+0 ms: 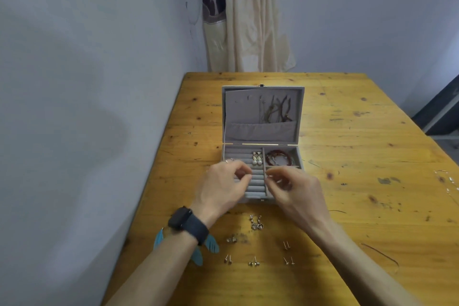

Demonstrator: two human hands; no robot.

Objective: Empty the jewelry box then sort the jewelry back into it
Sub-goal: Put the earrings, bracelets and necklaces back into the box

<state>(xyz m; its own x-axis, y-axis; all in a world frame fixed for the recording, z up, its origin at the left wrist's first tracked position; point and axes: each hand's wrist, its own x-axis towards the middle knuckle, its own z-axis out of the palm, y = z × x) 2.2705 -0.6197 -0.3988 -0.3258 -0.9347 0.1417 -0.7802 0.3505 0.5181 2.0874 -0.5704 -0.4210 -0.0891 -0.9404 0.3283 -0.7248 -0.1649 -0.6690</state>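
Note:
A grey jewelry box stands open mid-table, its lid upright with necklaces hanging inside. Pearl drop earrings sit on the ring rolls, and a red bracelet lies in the back right compartment. My left hand and my right hand hover over the box's front half, fingers curled, fingertips close together. Each seems to pinch something tiny, too small to make out. Several small stud earrings and a dangly pair lie on the table in front of the box.
Turquoise feather-shaped earrings lie under my left wrist, which wears a black watch. A thin chain lies at the wooden table's right edge. A wall runs along the left, and a curtain hangs behind.

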